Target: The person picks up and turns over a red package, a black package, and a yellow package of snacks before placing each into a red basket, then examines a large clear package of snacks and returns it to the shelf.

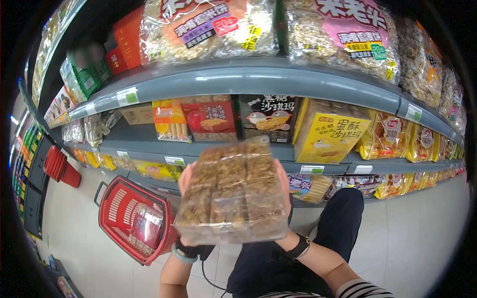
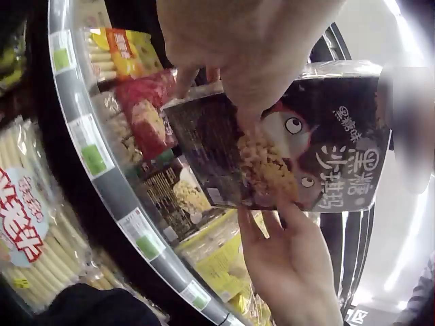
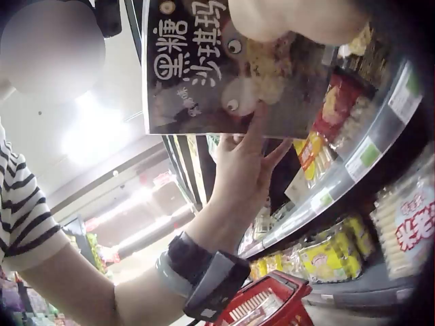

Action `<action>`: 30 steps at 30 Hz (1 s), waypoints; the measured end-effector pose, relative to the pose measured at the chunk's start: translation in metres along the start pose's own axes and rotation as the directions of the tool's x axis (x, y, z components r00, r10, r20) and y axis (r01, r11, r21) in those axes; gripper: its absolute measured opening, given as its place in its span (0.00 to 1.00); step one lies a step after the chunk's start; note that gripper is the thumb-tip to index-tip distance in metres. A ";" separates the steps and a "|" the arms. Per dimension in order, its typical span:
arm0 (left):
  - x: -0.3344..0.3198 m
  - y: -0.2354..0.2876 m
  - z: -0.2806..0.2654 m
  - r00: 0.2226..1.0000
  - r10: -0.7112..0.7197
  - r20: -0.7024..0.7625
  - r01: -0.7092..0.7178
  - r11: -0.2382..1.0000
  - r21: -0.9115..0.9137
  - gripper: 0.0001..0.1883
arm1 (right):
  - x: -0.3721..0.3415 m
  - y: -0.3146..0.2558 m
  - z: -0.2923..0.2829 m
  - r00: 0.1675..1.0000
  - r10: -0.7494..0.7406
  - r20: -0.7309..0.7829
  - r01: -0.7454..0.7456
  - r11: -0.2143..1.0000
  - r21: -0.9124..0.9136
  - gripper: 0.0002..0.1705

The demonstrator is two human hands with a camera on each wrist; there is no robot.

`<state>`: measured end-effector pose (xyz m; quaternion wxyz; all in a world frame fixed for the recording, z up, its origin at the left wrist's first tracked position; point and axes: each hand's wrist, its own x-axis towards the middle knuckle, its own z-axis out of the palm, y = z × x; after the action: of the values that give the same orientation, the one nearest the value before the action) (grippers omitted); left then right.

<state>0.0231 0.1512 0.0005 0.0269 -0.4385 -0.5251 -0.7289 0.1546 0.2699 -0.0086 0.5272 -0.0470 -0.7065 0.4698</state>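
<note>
Both hands hold up a clear-wrapped package of sachima [image 1: 231,191], its brown pieces facing up in the head view. The black printed face [image 2: 326,146] with cartoon eyes shows in both wrist views. My left hand [image 1: 187,181] grips the left side in the head view, partly hidden by the package; the right wrist view shows this left hand [image 3: 245,163] with fingers spread against the black face. On the other side is my right hand [image 1: 282,184], its fingers also touching the black face; the left wrist view shows this right hand [image 2: 292,261].
Behind the package, a shelf [image 1: 208,149] carries a similar black package [image 1: 267,116], a red one [image 1: 211,119] and a yellow one [image 1: 332,134]. A red shopping basket [image 1: 112,206] stands on the floor at left, with a wrapped package [image 1: 147,223] inside. Stacked red baskets [image 1: 62,166] stand farther left.
</note>
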 end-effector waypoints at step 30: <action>0.065 -0.071 0.075 0.954 -0.299 0.005 0.266 0.853 0.449 0.22 | 0.015 0.040 -0.008 0.976 0.183 -0.120 -0.208 0.950 -0.235 0.40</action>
<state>-0.0060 0.2695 -0.0041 -0.0009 -0.3656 -0.7363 -0.5693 0.1371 0.3058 -0.0265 0.5018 -0.2046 -0.7248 0.4255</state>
